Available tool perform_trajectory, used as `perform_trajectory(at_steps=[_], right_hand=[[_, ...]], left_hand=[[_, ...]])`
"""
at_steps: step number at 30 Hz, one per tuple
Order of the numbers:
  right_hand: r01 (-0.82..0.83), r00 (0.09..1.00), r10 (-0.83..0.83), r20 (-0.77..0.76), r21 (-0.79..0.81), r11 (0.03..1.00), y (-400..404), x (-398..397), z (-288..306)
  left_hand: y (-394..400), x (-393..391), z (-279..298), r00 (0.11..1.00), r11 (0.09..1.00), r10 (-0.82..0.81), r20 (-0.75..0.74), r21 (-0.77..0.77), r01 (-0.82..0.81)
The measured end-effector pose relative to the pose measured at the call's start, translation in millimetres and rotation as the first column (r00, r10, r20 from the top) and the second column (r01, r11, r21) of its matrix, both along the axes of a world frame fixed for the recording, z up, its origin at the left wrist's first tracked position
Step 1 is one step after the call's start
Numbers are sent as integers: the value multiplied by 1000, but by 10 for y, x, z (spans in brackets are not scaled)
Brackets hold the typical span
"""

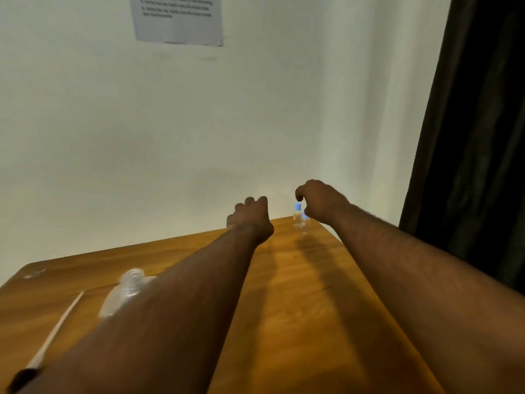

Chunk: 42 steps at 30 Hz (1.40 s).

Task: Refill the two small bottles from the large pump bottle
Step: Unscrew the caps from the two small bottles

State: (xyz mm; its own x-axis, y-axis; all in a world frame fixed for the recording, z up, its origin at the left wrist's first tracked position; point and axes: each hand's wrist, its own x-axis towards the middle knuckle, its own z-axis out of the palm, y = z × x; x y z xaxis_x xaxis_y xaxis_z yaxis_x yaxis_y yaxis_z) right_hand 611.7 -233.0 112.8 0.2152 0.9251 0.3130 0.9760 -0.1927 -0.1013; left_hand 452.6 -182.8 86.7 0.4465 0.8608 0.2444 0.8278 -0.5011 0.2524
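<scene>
Two small clear bottles with blue caps (299, 215) stand close together at the far right corner of the wooden table (298, 308). My right hand (319, 199) hovers just above and beside them with fingers curled down; whether it touches a cap is unclear. My left hand (251, 218) is stretched out to the left of the bottles, fingers curled, holding nothing visible. The large clear bottle (125, 291) stands at the near left with its neck uncapped, partly hidden by my left forearm. Its pump with the long tube (54, 334) lies on the table at the left.
A pale wall rises directly behind the table, with a printed paper sheet (177, 18) stuck high on it. A dark curtain (477, 137) hangs along the right side, close to the table's right edge.
</scene>
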Motion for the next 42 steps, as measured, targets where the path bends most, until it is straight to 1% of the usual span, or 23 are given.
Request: perform_trajectory(at_steps=[3,5,10,13,17,19,21,23,24,26,27,28,29,31,33,34,36,37,38,40,41,42], right_hand=[[9,997,-8,-79,18,1000,162,347,-333],[19,986,-13,-168,39,999,326,578,-539],[29,956,-15,-292,45,999,766,908,-877],[37,927,-18,-374,44,998,1060,1038,-1042],[61,885,-10,-466,94,994,1373,1158,-1243],[109,855,-31,-518,123,986,1478,1192,-1394],[175,832,-37,-553,199,964,1500,1190,-1564],[212,783,27,-621,307,928,1464,1162,-1699],[221,737,72,-672,341,914,1435,1129,-1725],[218,631,134,-764,341,914,1360,1042,-1727],[203,594,153,-790,331,922,1306,990,-1712],[181,577,165,-800,322,929,1245,934,-1690],[155,580,174,-796,317,936,1175,867,-1669],[118,604,181,-776,312,943,1017,697,-1631],[95,611,186,-769,305,948,786,486,-1596],[66,607,197,-770,296,953,657,372,-1576],[-59,610,233,-757,250,966,379,154,-1516],[-134,623,255,-739,220,966,245,45,-1471],[-192,629,273,-728,195,962,131,-55,-1413],[-227,608,297,-737,196,954,-48,-253,-1289],[-214,620,295,-727,205,955,-95,-344,-1237],[-194,671,279,-687,201,960,-121,-451,-1201]], left_hand=[[164,333,-387,1000,996,-5,7,-88,6],[329,533,-610,1000,992,2,-2,-125,-2],[704,913,-1022,999,984,25,-25,-174,-29],[928,1076,-1228,999,978,34,12,-208,-31],[1189,1196,-1474,989,987,54,137,-161,-31],[1292,1227,-1603,987,987,93,130,-139,-75],[1340,1243,-1671,991,989,102,87,-116,-92],[1346,1255,-1686,993,992,86,77,-104,-78],[1343,1256,-1669,991,992,81,105,-101,-71],[1316,1236,-1644,978,995,49,203,-93,-30],[1276,1209,-1633,966,996,11,259,-83,11],[1219,1181,-1621,948,995,-41,315,-74,67],[1151,1138,-1608,928,988,-100,360,-75,135],[951,1025,-1574,875,949,-208,436,-128,289],[667,864,-1562,812,905,-241,531,-180,386],[520,770,-1565,777,902,-201,597,-197,385],[215,552,-1595,680,907,-71,730,-237,348],[79,423,-1609,633,920,-31,773,-226,320],[-33,309,-1627,604,937,-14,797,-201,286],[-215,104,-1654,563,952,-4,826,-169,254],[-274,28,-1659,548,953,-4,836,-164,256],[-324,-50,-1663,538,952,-6,843,-159,260]])
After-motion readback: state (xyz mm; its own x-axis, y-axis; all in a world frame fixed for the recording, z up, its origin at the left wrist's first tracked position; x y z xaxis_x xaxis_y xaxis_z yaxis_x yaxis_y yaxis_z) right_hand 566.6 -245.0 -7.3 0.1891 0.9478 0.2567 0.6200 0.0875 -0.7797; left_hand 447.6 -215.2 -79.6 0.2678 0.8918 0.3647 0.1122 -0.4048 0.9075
